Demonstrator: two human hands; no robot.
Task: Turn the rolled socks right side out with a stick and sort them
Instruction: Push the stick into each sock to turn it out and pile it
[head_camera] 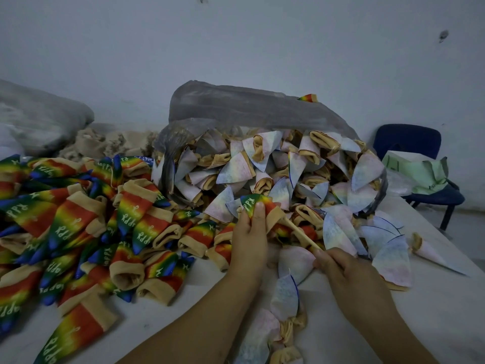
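My left hand [249,243] grips a rainbow sock [258,204] with white letters and a tan cuff, held up in the middle of the table. A thin wooden stick [299,236] runs from inside the sock's cuff down to my right hand [349,274], which holds its lower end. A pile of rainbow socks [86,224] turned right side out covers the left of the table. Pale inside-out rolled socks [275,169] spill from a clear plastic bag [236,106] behind my hands, and a few lie near my right hand and forearm.
The white table [433,324] shows bare at the front right. A grey plastic bag [39,116] and tan fabric [110,143] sit at the back left. A blue chair [409,143] with a green and white bag [417,174] stands at the right by the wall.
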